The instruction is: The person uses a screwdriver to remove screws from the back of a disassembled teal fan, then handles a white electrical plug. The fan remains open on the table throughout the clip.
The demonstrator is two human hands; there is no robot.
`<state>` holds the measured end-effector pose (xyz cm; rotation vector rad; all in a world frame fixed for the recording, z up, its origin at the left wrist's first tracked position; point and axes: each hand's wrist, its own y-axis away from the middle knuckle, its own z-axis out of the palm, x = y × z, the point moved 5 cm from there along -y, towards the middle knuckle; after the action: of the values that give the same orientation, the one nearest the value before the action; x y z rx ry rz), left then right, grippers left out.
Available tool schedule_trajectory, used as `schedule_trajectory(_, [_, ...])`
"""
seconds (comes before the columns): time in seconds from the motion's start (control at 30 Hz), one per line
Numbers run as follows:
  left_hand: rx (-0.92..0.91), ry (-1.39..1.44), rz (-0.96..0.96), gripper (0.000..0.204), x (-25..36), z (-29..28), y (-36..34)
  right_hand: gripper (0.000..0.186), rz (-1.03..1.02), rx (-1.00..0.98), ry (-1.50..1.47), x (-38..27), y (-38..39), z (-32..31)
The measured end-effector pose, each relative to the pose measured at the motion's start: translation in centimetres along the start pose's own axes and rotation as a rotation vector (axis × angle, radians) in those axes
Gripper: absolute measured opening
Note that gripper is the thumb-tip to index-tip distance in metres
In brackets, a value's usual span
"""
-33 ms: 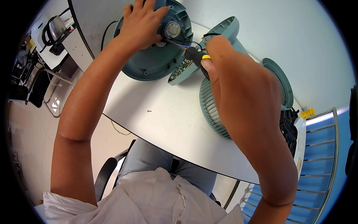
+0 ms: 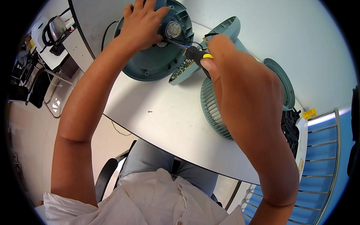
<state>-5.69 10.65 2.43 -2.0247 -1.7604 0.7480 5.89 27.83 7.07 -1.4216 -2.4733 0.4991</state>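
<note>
My left hand (image 2: 142, 26) grips the grey-green round fan housing (image 2: 146, 67), its fingers over the raised middle beside a motor with a label (image 2: 173, 29). My right hand (image 2: 236, 82) is closed on a black-and-yellow screwdriver (image 2: 193, 54), whose shaft points into the housing near my left thumb, among thin wires (image 2: 185, 41). Just right of the housing, a tilted grey-green part with a circuit board (image 2: 180, 72) lies partly behind the screwdriver. A slatted round grille (image 2: 212, 108) sits under my right wrist.
A white desk (image 2: 161, 127) holds a small loose screw (image 2: 149, 111). At its right are a round rim piece (image 2: 285, 84), a black plastic item (image 2: 288, 131) and a yellow object (image 2: 309, 114). At left stand a kettle (image 2: 57, 28) and a chair (image 2: 37, 90). Blue railed panels are at right.
My right hand and the screwdriver handle have shifted very slightly. Nothing else has visibly changed.
</note>
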Motion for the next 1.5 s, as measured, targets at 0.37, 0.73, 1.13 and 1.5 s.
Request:
schedule_trajectory(0.37, [0.005,-0.015,0.0,0.075,0.2,-0.1,-0.2,0.043,-0.251,0.207,-0.237,-0.1,0.9,-0.1])
schedule_trajectory(0.73, [0.014,-0.014,0.013,0.074,0.2,0.0,-0.1,0.023,-0.173,0.189,0.044,0.6,0.5,-0.7])
schedule_trajectory(1.13, [-0.022,0.008,-0.02,0.075,0.2,-0.2,-0.1,0.028,-0.164,0.254,0.033,0.9,0.0,-0.6])
schedule_trajectory(1.5, [0.179,-0.011,0.044,0.074,-0.6,1.6,-0.1,0.026,-0.268,0.437,-0.03,1.6,-0.5,-0.5])
